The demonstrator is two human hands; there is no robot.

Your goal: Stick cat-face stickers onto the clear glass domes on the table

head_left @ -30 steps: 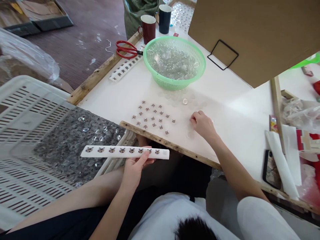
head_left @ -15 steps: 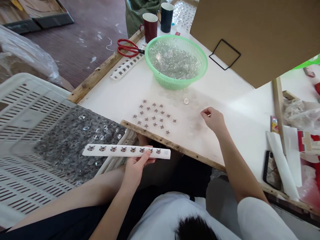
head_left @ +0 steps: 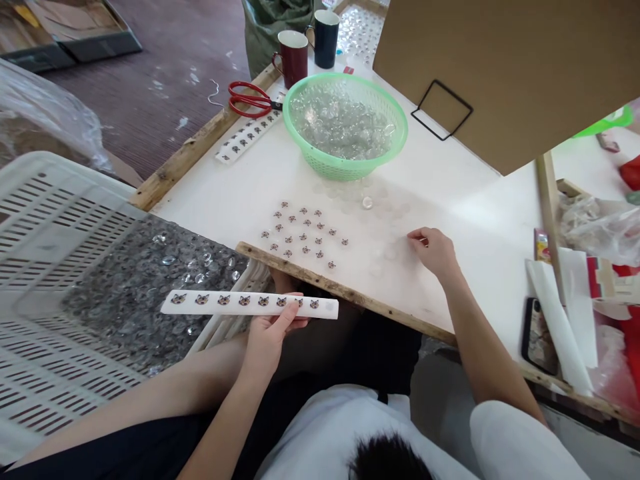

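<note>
L hand [head_left: 267, 341] pinching cat-face strip [head_left: 235, 301], thumb on top, strip roughly level, just this side of table [head_left: 490, 267] edge. R hand [head_left: 437, 253] at tabletop, fingers curled; can't tell if tips grip anything. Loose cat-face pcs [head_left: 303, 237] to its L, clear disc [head_left: 367, 203] btwn it & green basket [head_left: 345, 167].

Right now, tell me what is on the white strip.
The white strip shows a row of eight cat-face prints; the left hand partly covers one. The strip's underside faces away, unseen.
</note>
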